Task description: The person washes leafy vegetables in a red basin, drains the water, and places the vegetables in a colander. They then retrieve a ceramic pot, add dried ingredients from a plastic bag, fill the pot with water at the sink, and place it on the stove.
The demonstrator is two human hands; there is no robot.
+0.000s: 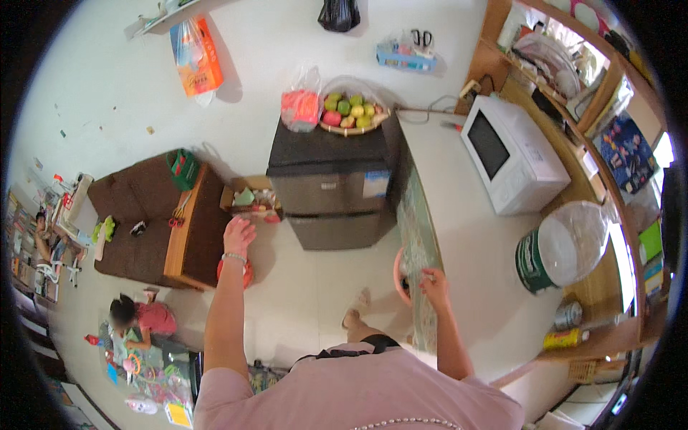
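My left hand (239, 235) reaches forward, fingers loosely bent and apart, with nothing in it; a beaded bracelet (234, 256) circles the wrist. From my view it appears before an open cardboard box (231, 194) beside the sofa. My right hand (434, 287) is by the edge of the white tabletop (457, 236), over the hanging patterned cloth (416, 252). Its fingers are curled, and whether they touch or pinch the cloth is unclear. Ahead stands a small dark refrigerator (333, 188). On its top are a woven basket of fruit (348, 130) and a pink-and-clear plastic bag (301, 107).
A brown sofa (142, 215) is at the left, with scissors (177, 219) on its wooden arm. A child (153, 317) is by a toy-covered table (156, 371); another person (43, 242) sits farther off. A microwave (524, 156) and a large plastic jar (570, 242) stand right. A pink tub (399, 277) is below the cloth.
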